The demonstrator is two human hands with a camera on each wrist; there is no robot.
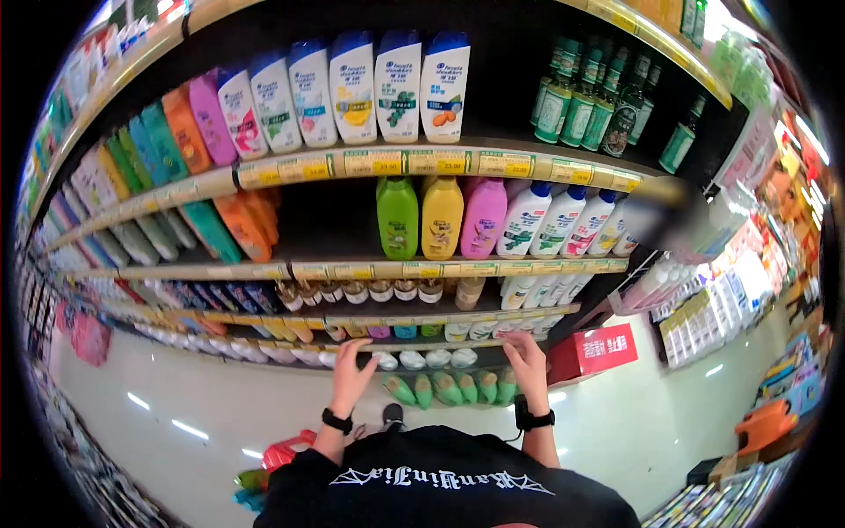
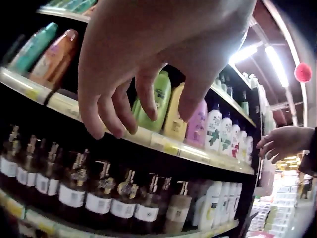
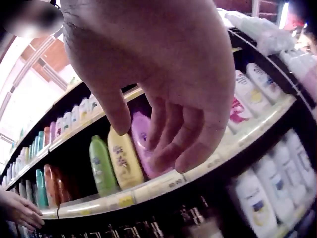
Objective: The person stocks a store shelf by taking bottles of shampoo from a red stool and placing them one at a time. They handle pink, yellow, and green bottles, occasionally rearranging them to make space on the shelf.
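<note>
Both hands hang in front of the shelf with nothing in them. My left hand (image 1: 352, 378) has loosely bent fingers that are spread a little; in the left wrist view they overlap the shelf edge by a green bottle (image 2: 161, 96). My right hand (image 1: 529, 368) is level with it, its fingers loosely curled in the right wrist view, overlapping a purple bottle (image 3: 142, 130). Ahead on the middle shelf, the green bottle, a yellow bottle (image 1: 441, 220) and the purple one stand upright side by side. White bottles with blue caps (image 1: 526, 222) continue the row to the right.
White shampoo bottles (image 1: 399, 92) line the shelf above, with green glass bottles (image 1: 591, 101) to the right. Dark pump bottles (image 2: 101, 191) fill the shelf below. A red box (image 1: 595, 354) sits on the floor at right; a red bag (image 1: 289, 449) lies at lower left.
</note>
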